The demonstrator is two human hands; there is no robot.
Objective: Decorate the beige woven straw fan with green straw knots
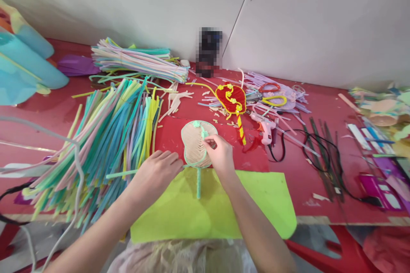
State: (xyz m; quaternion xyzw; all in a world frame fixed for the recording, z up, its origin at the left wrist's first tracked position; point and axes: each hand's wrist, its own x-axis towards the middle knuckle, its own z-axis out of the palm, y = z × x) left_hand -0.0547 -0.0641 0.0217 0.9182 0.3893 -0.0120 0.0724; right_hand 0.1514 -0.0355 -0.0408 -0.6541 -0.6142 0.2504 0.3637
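A small beige fan made of pipe cleaners (193, 145), edged in mint green with a twisted green handle (198, 184), lies flat in front of me. Green curled trim (196, 124) sits along its upper part. My right hand (221, 153) is closed in a pinch at the trim on the fan's right side; what is between the fingertips is too small to make out. To the left of the fan, my left hand (158, 172) is closed over a mint-green pipe cleaner (120, 174), whose far end reaches the fan's lower edge.
Large bundles of coloured pipe cleaners (105, 136) fill the left. A finished red and yellow fan (229, 99), scissors (273, 100) and a glue gun (266, 130) with its black cord lie right of centre. A lime-green sheet (211, 217) hangs over the near table edge.
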